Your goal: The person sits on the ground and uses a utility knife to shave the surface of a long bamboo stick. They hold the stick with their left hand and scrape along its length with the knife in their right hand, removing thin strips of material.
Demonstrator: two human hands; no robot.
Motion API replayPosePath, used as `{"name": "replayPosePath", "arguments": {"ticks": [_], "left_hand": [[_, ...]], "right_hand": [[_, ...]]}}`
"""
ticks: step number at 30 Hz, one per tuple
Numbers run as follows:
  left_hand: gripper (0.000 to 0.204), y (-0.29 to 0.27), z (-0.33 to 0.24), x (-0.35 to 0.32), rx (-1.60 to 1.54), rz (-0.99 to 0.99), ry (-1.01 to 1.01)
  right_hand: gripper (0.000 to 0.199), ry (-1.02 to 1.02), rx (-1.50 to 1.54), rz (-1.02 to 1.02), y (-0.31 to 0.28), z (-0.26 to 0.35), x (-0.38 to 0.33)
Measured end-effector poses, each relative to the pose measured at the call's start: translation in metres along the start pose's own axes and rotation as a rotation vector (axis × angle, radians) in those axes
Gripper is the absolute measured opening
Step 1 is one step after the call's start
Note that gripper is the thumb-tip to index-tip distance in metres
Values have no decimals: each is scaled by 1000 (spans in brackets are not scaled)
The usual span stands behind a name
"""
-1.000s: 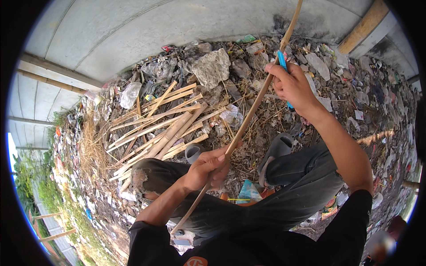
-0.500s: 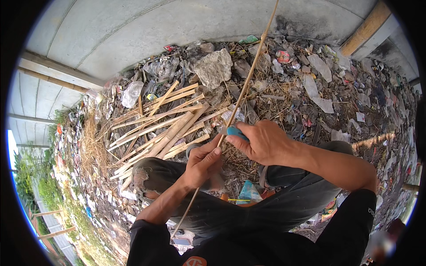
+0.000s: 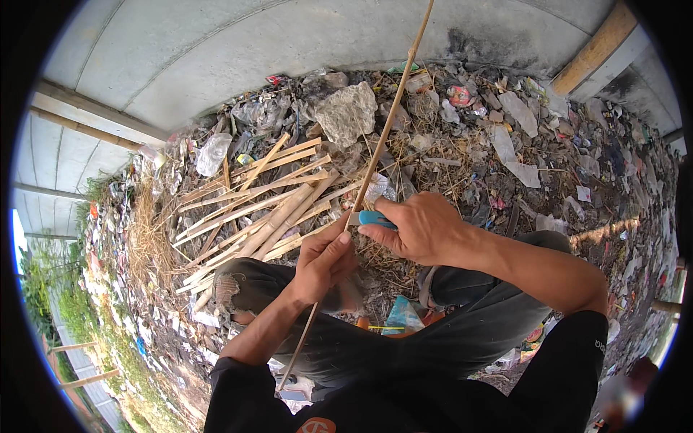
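A long, thin bamboo stick (image 3: 383, 137) runs slantwise from the far wall down past my left side. My left hand (image 3: 323, 261) is closed round it in front of my knees. Just above that grip, my right hand (image 3: 422, 229) clasps a blue-handled tool (image 3: 377, 219), its end held against the stick; any blade is hidden. A loose pile of split bamboo strips (image 3: 253, 209) lies on the ground, beyond and left of my left hand.
Litter and plastic scraps cover the ground. A pale rock (image 3: 346, 114) sits near the concrete wall (image 3: 289, 43) ahead. Dry straw (image 3: 148, 231) lies at the left. My bent legs (image 3: 476, 310) frame the work, with a blue triangular piece (image 3: 404, 315) between them.
The bamboo stick's upper end has swung a little to the left. Both hands have shifted slightly left, still holding the stick and the blue-handled tool.
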State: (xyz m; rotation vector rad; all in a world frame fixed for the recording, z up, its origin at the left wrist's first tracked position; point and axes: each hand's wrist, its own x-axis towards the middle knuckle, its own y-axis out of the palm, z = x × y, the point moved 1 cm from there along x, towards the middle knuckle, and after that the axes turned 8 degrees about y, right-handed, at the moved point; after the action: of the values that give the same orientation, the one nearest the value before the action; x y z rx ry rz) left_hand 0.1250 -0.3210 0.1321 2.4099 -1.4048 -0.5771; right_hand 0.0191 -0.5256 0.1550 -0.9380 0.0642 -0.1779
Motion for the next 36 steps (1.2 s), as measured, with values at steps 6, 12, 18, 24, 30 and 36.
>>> {"name": "replayPosePath", "arguments": {"ticks": [6, 12, 18, 24, 30, 36], "left_hand": [[50, 0, 6, -23, 3, 95, -55], [49, -2, 3, -21, -100, 118, -175], [56, 3, -4, -17, -76, 61, -163], [54, -5, -1, -31, -3, 117, -185], [51, -7, 6, -15, -54, 35, -210], [50, -13, 7, -29, 49, 94, -175]], "right_hand": [[59, 366, 5, -315, -76, -85, 36], [55, 248, 27, -107, -41, -44, 11], [58, 41, 53, -12, -5, -16, -4], [63, 333, 127, -127, -60, -78, 30], [58, 108, 41, 201, 3, -2, -10], [69, 414, 81, -84, -64, -126, 47]]}}
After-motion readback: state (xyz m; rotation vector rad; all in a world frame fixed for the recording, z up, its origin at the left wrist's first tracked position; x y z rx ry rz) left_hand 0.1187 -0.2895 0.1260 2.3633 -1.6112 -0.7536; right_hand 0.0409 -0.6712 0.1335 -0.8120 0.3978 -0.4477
